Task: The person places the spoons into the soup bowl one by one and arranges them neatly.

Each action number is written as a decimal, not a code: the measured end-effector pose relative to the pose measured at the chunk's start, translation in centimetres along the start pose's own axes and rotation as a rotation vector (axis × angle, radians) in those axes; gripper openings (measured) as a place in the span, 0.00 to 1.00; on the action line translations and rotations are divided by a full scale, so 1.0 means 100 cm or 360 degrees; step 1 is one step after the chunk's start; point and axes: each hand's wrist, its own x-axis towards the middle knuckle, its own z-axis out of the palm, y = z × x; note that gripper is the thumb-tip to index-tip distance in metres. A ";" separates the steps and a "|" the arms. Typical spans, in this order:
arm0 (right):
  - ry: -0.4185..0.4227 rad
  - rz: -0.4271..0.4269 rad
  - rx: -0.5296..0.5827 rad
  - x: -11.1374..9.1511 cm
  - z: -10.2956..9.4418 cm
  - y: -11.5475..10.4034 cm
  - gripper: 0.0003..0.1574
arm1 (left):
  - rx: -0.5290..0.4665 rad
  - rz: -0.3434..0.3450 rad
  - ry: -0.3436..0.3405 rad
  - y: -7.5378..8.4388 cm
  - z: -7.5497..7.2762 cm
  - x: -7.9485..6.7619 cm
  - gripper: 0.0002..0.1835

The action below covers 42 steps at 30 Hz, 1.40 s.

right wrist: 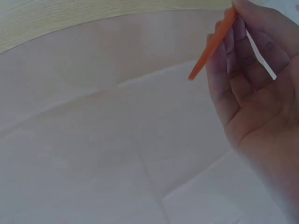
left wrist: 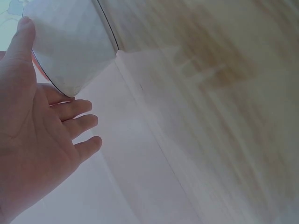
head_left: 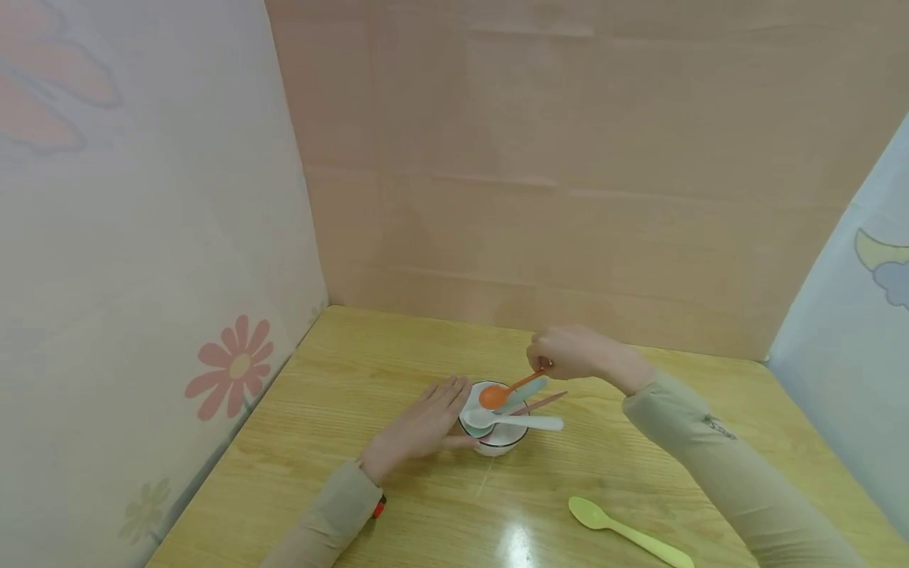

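Note:
In the head view a white bowl [head_left: 495,451] with a dark rim stands on the table. My left hand [head_left: 429,422] holds its left side, thumb at the near side and fingers toward the far side; the left wrist view shows the bowl [left wrist: 70,46] between thumb and index finger. Above the bowl, my right hand [head_left: 571,353] pinches the handle of an orange spoon [head_left: 493,397], its scoop end over the bowl. A white spoon [head_left: 525,422], a pale blue spoon [head_left: 529,391] and a pinkish handle [head_left: 547,401] lean in the bowl, their handles pointing right.
A yellow-green spoon [head_left: 632,536] lies on the wooden table [head_left: 398,347] near the front right. A tan wall [head_left: 568,197] rises behind the table, with a flower-patterned wall [head_left: 177,237] on the left and a pale wall [head_left: 845,276] on the right.

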 end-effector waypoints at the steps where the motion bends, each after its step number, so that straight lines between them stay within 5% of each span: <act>1: -0.0010 -0.0007 -0.0007 0.002 0.000 -0.001 0.11 | -0.0003 -0.0001 -0.0001 0.000 0.000 0.000 0.51; 25: -0.0218 -0.0038 -0.0092 0.038 0.021 -0.016 0.08 | 0.0027 -0.0001 0.0006 -0.002 0.002 -0.001 0.50; 42: -0.0163 -0.0069 -0.0021 0.041 0.031 -0.015 0.07 | -0.0017 -0.0017 -0.0011 0.000 0.002 -0.001 0.51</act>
